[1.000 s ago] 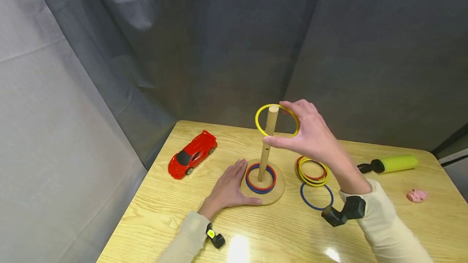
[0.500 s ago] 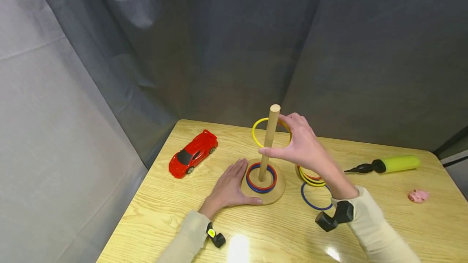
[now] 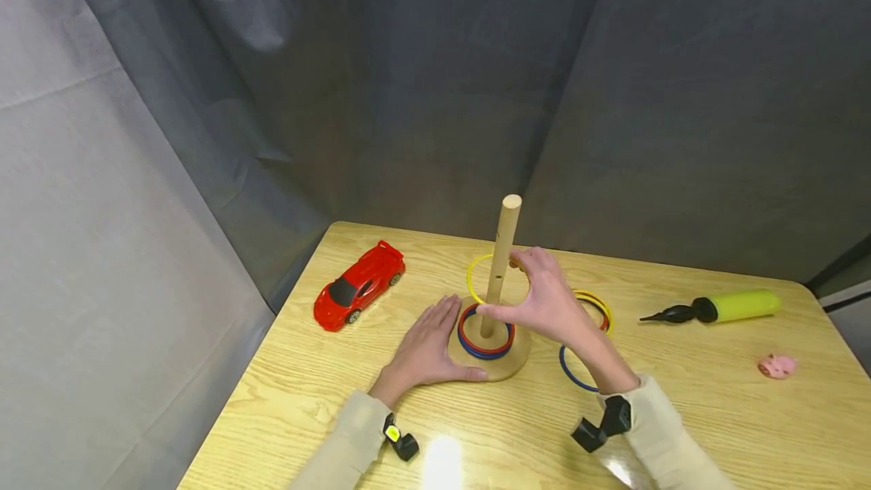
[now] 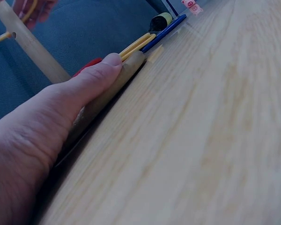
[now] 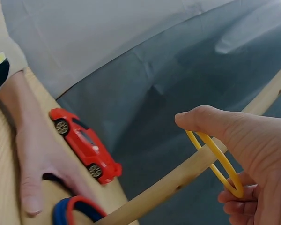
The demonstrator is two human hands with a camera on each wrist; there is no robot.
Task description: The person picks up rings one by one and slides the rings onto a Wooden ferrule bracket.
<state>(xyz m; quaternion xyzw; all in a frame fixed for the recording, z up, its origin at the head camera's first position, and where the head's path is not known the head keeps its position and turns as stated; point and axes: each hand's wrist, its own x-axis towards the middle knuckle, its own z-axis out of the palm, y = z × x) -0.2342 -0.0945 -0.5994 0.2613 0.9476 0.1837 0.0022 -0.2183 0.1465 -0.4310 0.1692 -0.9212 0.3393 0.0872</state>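
Note:
In the head view my right hand (image 3: 537, 293) pinches a yellow ring (image 3: 469, 280) between thumb and fingers. The ring encircles the wooden peg (image 3: 506, 237) partway down, as the right wrist view also shows. My left hand (image 3: 425, 350) rests on the round wooden base (image 3: 520, 358), fingers straight along its left side and thumb across the front edge. Around the foot of the peg lie a red ring (image 3: 503, 348) and blue rings (image 3: 485, 357) beneath it. The far side of the yellow ring is partly hidden by my right hand.
Right of the base, yellow rings (image 3: 608, 316) and a blue ring (image 3: 570, 376) lie partly behind my right forearm. A red toy car (image 3: 361, 286) stands at the left. Farther right are a green hand pump (image 3: 742, 305) and a pink pig toy (image 3: 777, 366). Grey curtains border the table.
My right hand has lowered the yellow ring from the top of the peg to about halfway down. My left hand has stayed on the base.

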